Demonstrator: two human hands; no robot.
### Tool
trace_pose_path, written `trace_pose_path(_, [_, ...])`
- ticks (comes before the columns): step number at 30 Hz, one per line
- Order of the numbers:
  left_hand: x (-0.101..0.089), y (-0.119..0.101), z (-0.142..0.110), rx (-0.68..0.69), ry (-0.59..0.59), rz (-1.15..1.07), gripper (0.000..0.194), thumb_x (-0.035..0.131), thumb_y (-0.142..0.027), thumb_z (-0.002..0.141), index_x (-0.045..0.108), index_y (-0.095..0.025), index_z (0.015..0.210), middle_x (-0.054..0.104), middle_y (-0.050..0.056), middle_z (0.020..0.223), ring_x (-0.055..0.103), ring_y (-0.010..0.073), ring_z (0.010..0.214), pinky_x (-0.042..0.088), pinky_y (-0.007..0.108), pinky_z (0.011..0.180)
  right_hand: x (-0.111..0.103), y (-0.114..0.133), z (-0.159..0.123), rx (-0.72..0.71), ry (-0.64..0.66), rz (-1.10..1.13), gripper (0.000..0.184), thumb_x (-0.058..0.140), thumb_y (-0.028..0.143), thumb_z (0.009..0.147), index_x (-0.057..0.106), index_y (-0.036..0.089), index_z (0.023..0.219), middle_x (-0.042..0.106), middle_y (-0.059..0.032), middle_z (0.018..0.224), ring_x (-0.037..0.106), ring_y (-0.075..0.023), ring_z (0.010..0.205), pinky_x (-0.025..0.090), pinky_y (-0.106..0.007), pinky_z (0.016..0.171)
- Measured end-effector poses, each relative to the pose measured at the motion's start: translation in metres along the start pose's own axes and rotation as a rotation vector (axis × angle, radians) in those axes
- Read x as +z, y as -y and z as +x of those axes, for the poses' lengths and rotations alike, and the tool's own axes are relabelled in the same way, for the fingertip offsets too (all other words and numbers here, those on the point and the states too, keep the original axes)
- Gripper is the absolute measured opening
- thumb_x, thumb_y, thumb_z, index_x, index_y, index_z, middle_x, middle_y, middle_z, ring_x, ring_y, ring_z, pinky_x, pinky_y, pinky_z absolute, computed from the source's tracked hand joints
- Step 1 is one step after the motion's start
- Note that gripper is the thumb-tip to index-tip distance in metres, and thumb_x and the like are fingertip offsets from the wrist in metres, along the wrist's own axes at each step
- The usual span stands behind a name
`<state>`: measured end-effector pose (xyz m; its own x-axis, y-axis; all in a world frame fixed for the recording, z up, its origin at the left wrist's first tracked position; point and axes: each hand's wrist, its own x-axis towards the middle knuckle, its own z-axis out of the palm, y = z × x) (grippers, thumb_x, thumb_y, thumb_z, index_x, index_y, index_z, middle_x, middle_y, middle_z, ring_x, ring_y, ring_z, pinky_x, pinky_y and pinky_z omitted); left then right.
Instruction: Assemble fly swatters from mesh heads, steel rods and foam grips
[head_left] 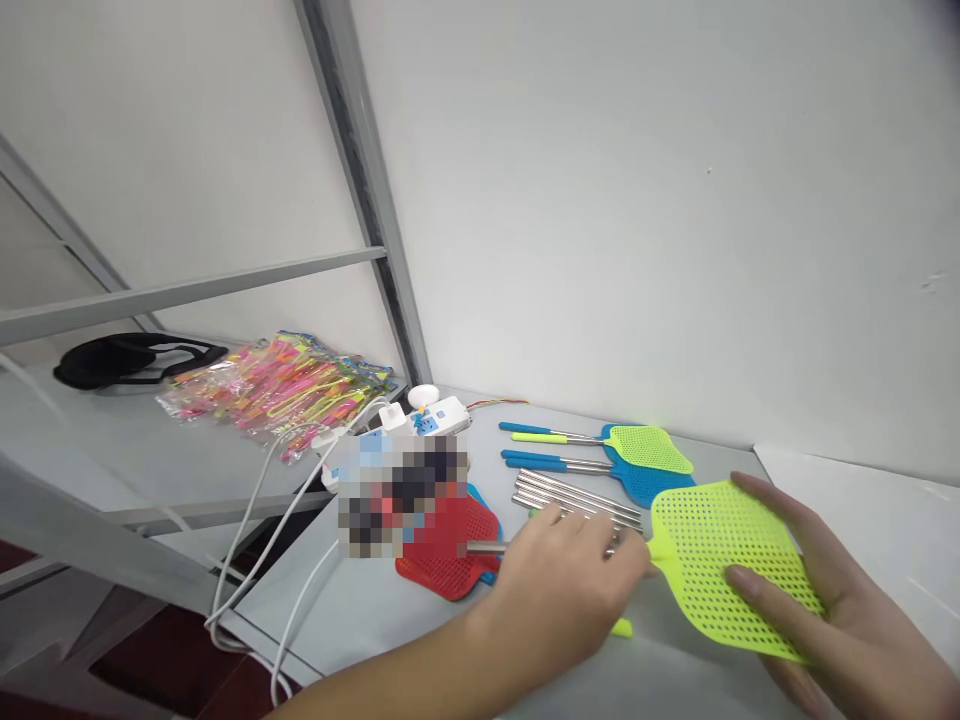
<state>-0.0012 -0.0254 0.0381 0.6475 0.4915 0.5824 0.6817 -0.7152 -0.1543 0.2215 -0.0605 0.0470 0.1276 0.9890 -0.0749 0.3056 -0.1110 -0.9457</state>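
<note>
Held by its edges between the thumb and fingers of my right hand [847, 590] is a yellow-green perforated fly swatter head [712, 560]. My left hand [559, 585] is closed around a metal rod [484, 547], its fingertips beside the head's narrow neck. My fingers hide whether rod and neck are joined. Red fly swatter heads [450, 555] lie left of my left hand, over something blue. Several loose metal tubes [577, 498] lie just beyond it. A green handle end [622, 628] shows below this hand.
Fly swatters with blue and green handles [536, 438] lie along the wall side of the table [352, 610]. At the left are a power strip [442, 415], white cables [259, 520], a pixelated patch, bagged colourful items [285, 385] and a black strapped object [112, 360]. A metal frame post [367, 180] rises behind.
</note>
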Motion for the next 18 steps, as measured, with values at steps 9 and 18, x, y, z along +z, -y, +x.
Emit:
trace_pose_path(9, [-0.007, 0.005, -0.003, -0.009, 0.030, -0.142, 0.007, 0.059, -0.021, 0.091, 0.052, -0.023, 0.090, 0.052, -0.004, 0.071, 0.045, 0.0148, 0.061, 0.018, 0.034, 0.051, 0.004, 0.017, -0.010, -0.042, -0.105, 0.070, 0.064, 0.064, 0.052, 0.080, 0.041, 0.033, 0.137, 0.060, 0.0035, 0.071, 0.047, -0.0132, 0.033, 0.049, -0.032, 0.036])
trace_pose_path(18, [-0.028, 0.009, 0.001, 0.000, 0.066, -0.239, 0.011, 0.053, -0.018, 0.094, 0.052, -0.022, 0.083, 0.052, -0.005, 0.068, 0.041, 0.0128, 0.056, 0.018, 0.033, 0.050, -0.001, 0.000, -0.013, -0.197, -0.211, 0.081, 0.082, 0.070, 0.047, 0.079, 0.024, 0.036, 0.146, 0.059, 0.0061, 0.061, 0.053, -0.0175, 0.039, 0.050, -0.033, 0.036])
